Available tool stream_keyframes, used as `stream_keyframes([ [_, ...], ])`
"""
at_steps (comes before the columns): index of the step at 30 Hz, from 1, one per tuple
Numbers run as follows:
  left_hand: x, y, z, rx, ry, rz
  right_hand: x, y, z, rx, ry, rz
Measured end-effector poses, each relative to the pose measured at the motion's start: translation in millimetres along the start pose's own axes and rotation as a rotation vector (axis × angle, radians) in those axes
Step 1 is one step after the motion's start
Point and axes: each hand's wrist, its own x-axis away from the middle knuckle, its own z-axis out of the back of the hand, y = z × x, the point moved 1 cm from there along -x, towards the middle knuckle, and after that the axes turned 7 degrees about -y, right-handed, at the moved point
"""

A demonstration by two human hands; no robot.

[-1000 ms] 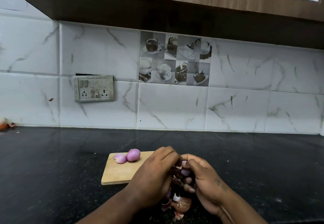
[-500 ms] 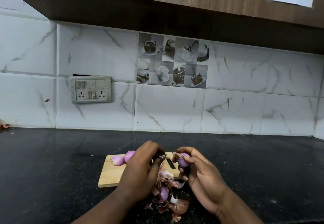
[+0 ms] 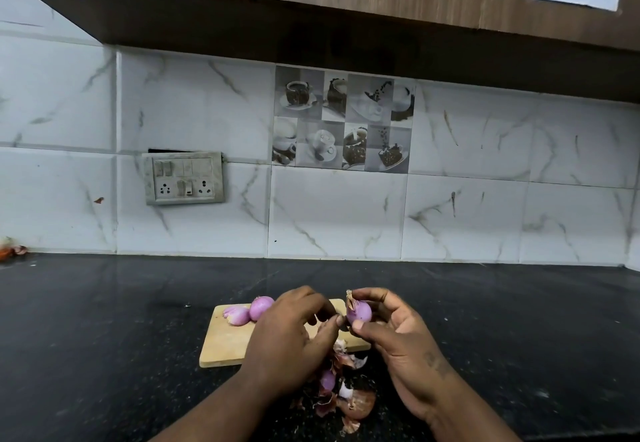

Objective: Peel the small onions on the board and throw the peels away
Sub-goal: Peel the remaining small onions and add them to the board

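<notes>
Though off board, peels on countertop.

Left hand pulled back, onion now exposed

Nearly peeled onion held up, two peeled onions on board, peels heaped beside

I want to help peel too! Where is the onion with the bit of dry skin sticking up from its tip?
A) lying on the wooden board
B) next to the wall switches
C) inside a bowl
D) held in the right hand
D: the right hand pinches that onion between thumb and fingers, up in the air over the board.
</notes>
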Motion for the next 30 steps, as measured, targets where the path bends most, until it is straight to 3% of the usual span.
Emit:
stream_keyframes([
  [14, 0, 6, 3, 0.349, -0.054, 0.183, -7, 7, 2, 0.227, 0.008, 0.05],
  [30, 0, 8, 5, 0.436, -0.055, 0.293, -9, 10, -4, 0.399, -0.005, 0.115],
])
